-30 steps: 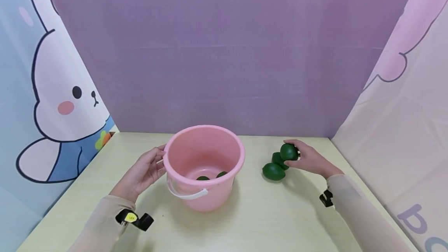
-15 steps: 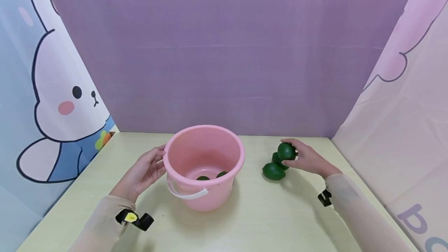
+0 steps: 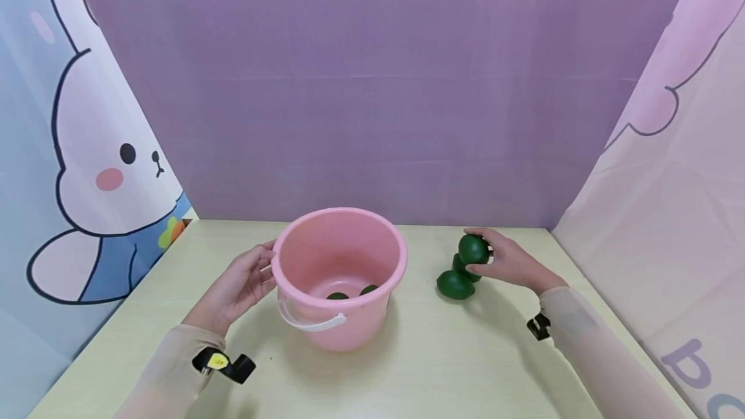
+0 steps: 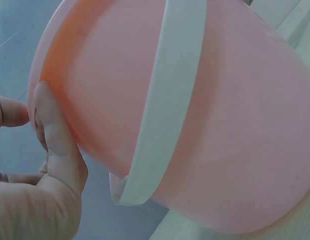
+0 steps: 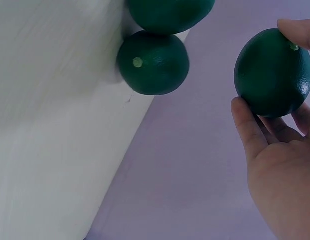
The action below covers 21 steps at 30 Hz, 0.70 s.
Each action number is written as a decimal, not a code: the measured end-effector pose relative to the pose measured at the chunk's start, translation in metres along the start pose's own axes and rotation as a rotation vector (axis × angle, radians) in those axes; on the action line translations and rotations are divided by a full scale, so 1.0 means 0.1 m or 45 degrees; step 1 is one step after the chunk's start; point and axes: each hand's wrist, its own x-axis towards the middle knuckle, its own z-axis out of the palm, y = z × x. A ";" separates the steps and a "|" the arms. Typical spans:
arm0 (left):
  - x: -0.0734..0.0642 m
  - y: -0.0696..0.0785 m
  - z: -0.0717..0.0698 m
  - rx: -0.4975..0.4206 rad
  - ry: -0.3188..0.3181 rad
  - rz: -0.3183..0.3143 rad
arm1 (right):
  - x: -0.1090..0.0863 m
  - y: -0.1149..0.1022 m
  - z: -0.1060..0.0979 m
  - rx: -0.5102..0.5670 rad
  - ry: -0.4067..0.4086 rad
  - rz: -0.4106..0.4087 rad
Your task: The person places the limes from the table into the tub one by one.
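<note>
A pink bucket (image 3: 349, 327) stands upright on the table. My left hand (image 3: 238, 290) pinches its rim on the left side; in the left wrist view the thumb (image 4: 57, 135) lies against the outer wall, just under the lip. Inside the bucket, partly hidden by the near wall, lie two green limes (image 3: 337, 296). To the right, my right hand (image 3: 509, 260) holds another lime (image 5: 272, 72) raised between thumb and fingertips. Below it, one lime (image 3: 456, 285) rests on the table, touching a second lime (image 3: 458, 264) that the held one partly covers in the head view.
The bucket's white handle (image 3: 314, 326) hangs down on its front left. A purple cloth (image 3: 372, 96) rises behind the table (image 3: 442, 367). Printed cloths flank both sides, with a cartoon rabbit (image 3: 110, 141) on the left one.
My right hand has moved slightly left and up with the lime, over the other two. The left hand and the bucket have stayed where they were.
</note>
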 end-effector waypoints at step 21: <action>0.01 0.00 -0.01 0.020 -0.003 -0.002 | 0.07 -0.25 0.01 -0.024 -0.008 -0.083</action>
